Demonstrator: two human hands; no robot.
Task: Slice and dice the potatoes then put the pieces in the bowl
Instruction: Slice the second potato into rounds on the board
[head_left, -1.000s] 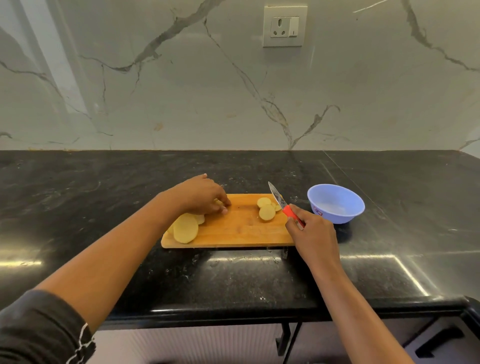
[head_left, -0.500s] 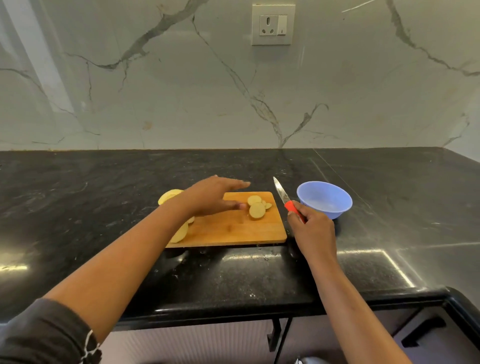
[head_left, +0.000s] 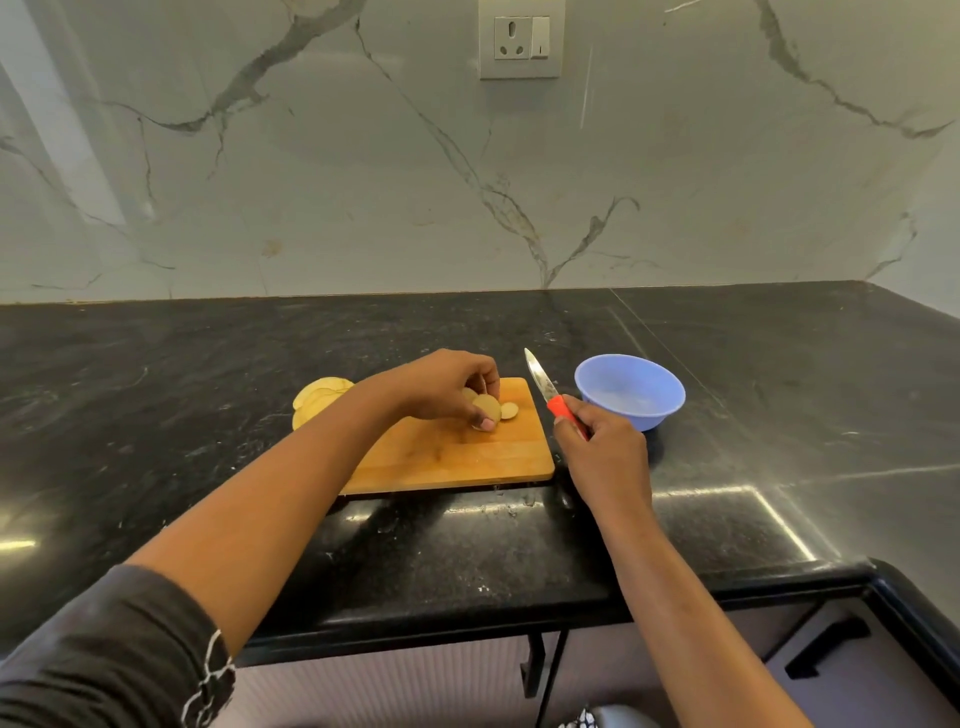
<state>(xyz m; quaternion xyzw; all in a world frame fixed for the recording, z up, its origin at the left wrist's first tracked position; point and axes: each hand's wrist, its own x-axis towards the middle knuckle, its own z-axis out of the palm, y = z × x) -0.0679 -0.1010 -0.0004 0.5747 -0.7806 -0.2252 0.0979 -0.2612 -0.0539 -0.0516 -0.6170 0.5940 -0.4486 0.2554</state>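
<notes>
A wooden cutting board lies on the black counter. My left hand is over the board's far right corner, its fingers pinched on a round potato slice held on edge. Another small slice lies flat beside it. A pile of larger slices sits at the board's far left, partly hidden by my left forearm. My right hand is just right of the board, gripping a red-handled knife with the blade pointing away. The blue bowl stands right of the knife and looks empty.
The black stone counter runs back to a marble wall with a power socket. Its front edge is close to my body, with cabinet fronts and a dark handle below on the right.
My left hand crossed from the board's left side to the small slices at the right and closed its fingers on one, lifting it on edge. The knife hand stayed beside the board.
</notes>
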